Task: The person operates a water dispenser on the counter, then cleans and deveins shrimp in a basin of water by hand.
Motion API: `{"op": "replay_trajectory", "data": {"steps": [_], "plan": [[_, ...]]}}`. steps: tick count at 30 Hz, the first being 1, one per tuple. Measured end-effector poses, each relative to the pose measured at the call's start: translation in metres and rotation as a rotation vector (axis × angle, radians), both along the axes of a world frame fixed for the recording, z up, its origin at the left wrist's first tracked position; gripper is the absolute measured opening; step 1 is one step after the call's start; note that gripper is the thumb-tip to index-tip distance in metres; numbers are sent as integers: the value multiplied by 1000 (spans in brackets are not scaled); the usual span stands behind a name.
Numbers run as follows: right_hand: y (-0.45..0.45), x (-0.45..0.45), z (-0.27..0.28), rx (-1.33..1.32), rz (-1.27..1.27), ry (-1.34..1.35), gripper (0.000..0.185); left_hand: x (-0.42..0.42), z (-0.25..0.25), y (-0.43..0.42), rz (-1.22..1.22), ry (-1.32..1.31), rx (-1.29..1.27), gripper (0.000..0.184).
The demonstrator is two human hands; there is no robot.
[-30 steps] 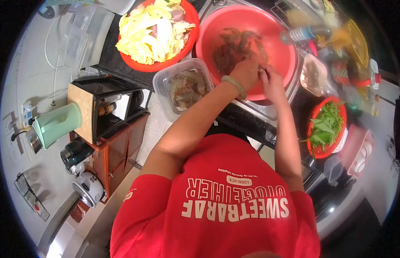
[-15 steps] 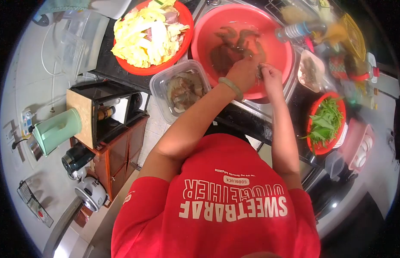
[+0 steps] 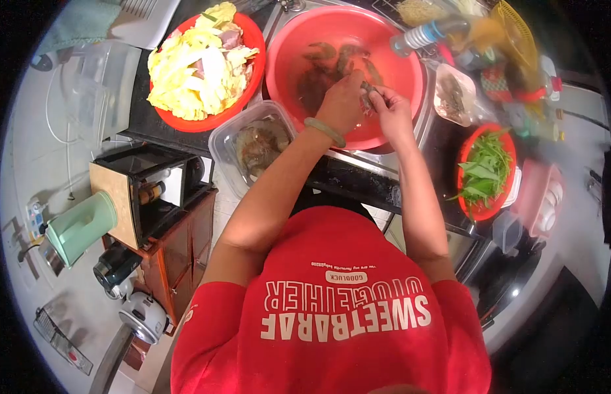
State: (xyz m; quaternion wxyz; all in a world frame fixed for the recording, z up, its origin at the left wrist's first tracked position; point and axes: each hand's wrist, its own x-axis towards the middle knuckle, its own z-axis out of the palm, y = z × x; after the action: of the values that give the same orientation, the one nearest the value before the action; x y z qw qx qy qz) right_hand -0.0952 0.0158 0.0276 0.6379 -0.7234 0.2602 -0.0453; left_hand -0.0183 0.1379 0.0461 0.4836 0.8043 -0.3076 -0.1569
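Grey shrimp (image 3: 367,100), half-hidden in right grip (image 3: 392,113)

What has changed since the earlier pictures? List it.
The right hand has moved slightly farther out over the pink basin. The whole view has slid left, likely from the camera turning. Nothing was visibly let go: both hands stay at the shrimp. The green leaves and plate of pale leaves stayed put.

Mint-green jug (image 3: 82,226), near it a white rice cooker (image 3: 145,318)
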Motion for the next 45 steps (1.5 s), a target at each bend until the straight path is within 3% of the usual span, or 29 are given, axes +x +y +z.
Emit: {"op": "replay_trajectory", "data": {"steps": [5,12,15,17,18,21,22,24,26,28,29,31,33,34,37,38,40,45], "plan": [[7,3,1,263,-158,-42,19,-1,-1,1,5,-27,-11,23],[8,6,1,414,-228,12,18,-1,-6,1,-35,-113,39,24],[5,4,3,333,-155,53,18,1,4,5,-77,-161,162,21],[3,2,-1,60,-10,84,17,3,7,7,-102,-185,265,18],[2,1,1,61,-3,81,17,3,4,7,-152,-145,290,19],[8,2,24,-491,178,106,18,2,-4,6,-209,-186,390,22],[10,2,27,-487,190,94,18,1,-7,4,-223,-262,462,23],[11,7,30,-792,333,130,17,-3,-6,0,-230,-269,541,23],[5,7,13,-757,346,35,17,-4,-8,-1,-247,-309,581,23],[9,10,35,-748,360,65,13,-2,-5,0,-276,-315,537,22],[6,11,29,-677,331,77,12,-7,-10,-1,-158,-328,433,22],[-2,10,13,-604,316,80,12,-3,12,5,-145,-280,454,22],[-8,9,-2,-224,209,116,15,-1,23,8,-146,-229,457,22],[-11,10,-9,-225,219,107,15,-1,25,9,-144,-278,481,20],[-2,11,-7,200,12,167,17,-5,9,5,-106,-426,484,18],[-5,11,-12,200,13,166,17,-6,2,4,-74,-522,461,18],[-13,9,-27,643,-141,233,15,-9,0,5,-54,-544,460,18],[5,16,-13,643,-400,244,20,-5,8,11,-112,-427,311,19]]}}
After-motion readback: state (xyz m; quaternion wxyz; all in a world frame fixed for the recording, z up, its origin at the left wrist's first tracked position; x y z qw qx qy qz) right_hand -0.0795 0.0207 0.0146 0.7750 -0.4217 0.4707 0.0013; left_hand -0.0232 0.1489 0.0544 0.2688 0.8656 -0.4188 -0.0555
